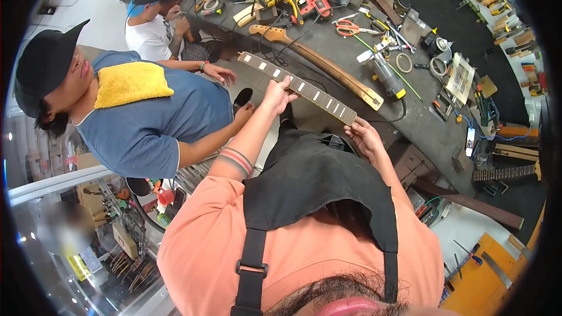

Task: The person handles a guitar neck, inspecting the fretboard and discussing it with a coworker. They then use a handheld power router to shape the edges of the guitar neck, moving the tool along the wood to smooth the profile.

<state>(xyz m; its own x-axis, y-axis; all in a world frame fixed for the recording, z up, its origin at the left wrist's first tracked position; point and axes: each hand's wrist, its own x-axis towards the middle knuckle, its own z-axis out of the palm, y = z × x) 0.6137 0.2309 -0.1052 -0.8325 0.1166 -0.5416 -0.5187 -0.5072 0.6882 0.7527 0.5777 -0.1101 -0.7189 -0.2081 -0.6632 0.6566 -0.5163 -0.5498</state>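
Inlaid fretboard (317, 95), held near cluttered workbench (420, 118), co-workers (137, 131) left, tool-lined wall (518, 65) right

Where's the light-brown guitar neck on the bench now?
In the head view, the light-brown guitar neck lies upper centre along the near edge of the workbench, just beyond the held inlaid fretboard, left of the grey power tool.

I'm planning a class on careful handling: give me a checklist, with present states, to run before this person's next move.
1. Left hand gripping the inlaid fretboard: ok.
2. Right hand at the fretboard's near end: ok.
3. Blue-shirted co-worker's hands clear of the fretboard: ok.
4. Workbench free of clutter: not ok; tools crowd it.
5. Fretboard's underside undamaged: cannot tell; it faces away.
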